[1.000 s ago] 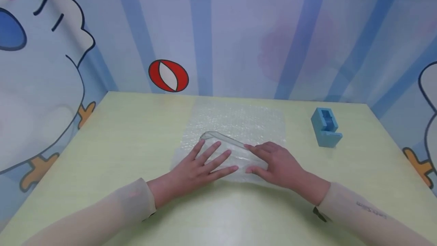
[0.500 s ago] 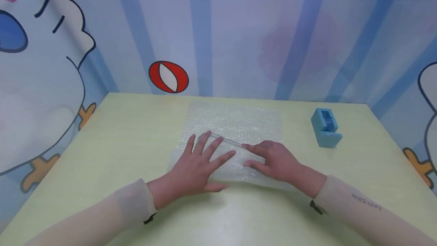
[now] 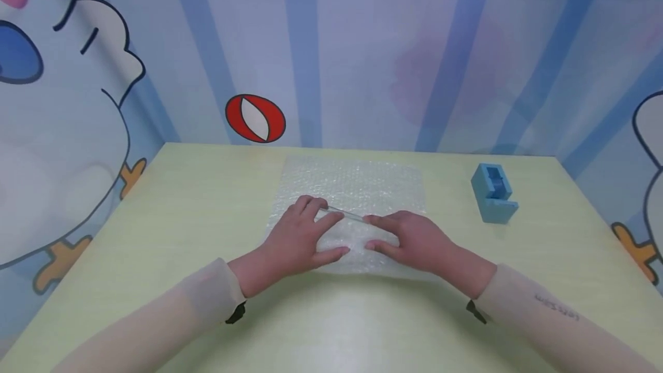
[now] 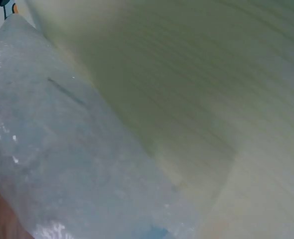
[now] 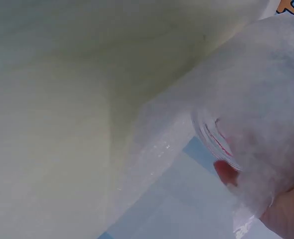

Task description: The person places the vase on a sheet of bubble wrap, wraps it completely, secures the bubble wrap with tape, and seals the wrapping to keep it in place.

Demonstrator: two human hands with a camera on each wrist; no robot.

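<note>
Far left of the head view: cartoon wallpaper, a white figure with orange feet; a red-and-white ball (image 3: 255, 118) printed further right, upper centre-left. Below, a pale green table (image 3: 155, 235) filling the lower frame.

Centre-left: left hand (image 3: 297, 239) laid on the near part of a bubble wrap sheet (image 3: 357, 186), fingers bent over the top of a wrapped, see-through object (image 3: 344, 229) (a glass or clear container, by the rim seen through the plastic in the right wrist view) — pressing and curling onto it rather than lying flat. Left wrist view: only bubble wrap (image 4: 62, 149) against the table, no fingers clearly shown.

Centre-right: right hand (image 3: 414, 240) touching the same bundle from the other side, fingers gently bent round it, thumb underneath. Right wrist view: a fingertip (image 5: 226, 172) behind the wrap (image 5: 266, 99), a curved transparent rim just beside it. Bundle itself lying centre frame, on the sheet's near half, far half of the sheet still spread flat toward the wall.

Right of frame: a blue tape dispenser (image 3: 494, 193), well apart from both hands.

Likely trouble from here — wrap springing open if either hand lets go before any tape holds it, since the sheet looks stiff and only loosely folded. Uneven pressure could also let the smooth object slide out of an open end.
</note>
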